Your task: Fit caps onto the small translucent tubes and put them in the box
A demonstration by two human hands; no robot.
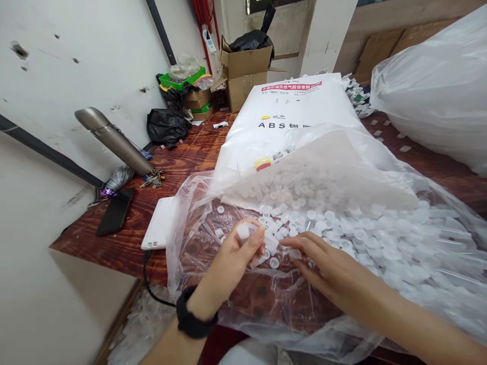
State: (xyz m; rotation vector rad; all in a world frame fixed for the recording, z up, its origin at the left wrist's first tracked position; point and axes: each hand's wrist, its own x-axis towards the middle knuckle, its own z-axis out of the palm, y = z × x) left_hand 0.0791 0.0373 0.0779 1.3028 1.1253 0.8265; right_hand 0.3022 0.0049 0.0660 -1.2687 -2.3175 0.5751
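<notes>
Table (186, 159): we see a red-brown wooden top under the work, running from 8 o'clock up towards 2 o'clock.
Stuffed bag (437, 101): we find it at 2 o'clock, see-through, whitish and bulging.
Sack (300, 104): we locate it at 1 o'clock, lying on the table, white, with red and black print.
See-through plastic (190, 208): we see it spread on the table, overlapping the near end of the sack.
Pile of caps (373, 243): we note white, loose pieces at 4 o'clock, lying within the see-through plastic.
Cardboard box (247, 66): we see it at 12 o'clock, flaps up, with black plastic on top.
Flask (114, 142): we find it at 10 o'clock, leaning against the wall.
Right hand (319, 258): we place it between 4 and 5 o'clock, fingers bent beside a small see-through piece (294, 253); we cannot tell whether they grip it.
Left hand (236, 248): we place it at 6 o'clock, fingers closed, gripping a white piece; a dark band (194, 314) circles the wrist.
Phone (115, 212): we see it between 8 and 9 o'clock, dark, lying flat.
Keys (154, 178): we find them at 9 o'clock, bunched beside the flask's base.
White piece (242, 231): we locate it at 6 o'clock, by the left thumb.
</notes>
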